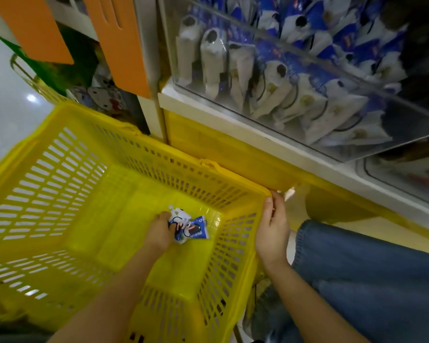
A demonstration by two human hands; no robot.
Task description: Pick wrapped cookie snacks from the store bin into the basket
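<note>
A yellow slotted basket [60, 194] stands on the floor below the shelf. My left hand [159, 232] reaches down to its bottom and grips blue-and-white wrapped cookie snacks [181, 226]. Another blue snack packet [198, 229] lies on the basket floor right beside them. My right hand [273, 226] grips the basket's right rim near its far corner. Above, a clear store bin [357, 154] on the shelf is packed with several blue-and-white cookie packets [295, 78].
A yellow shelf front [233, 149] runs under the bin. Orange tags [124, 43] hang at the upper left. A knee in blue jeans [369, 280] fills the lower right. A second clear bin [406, 179] sits at the right edge. Pale floor [5, 107] lies left.
</note>
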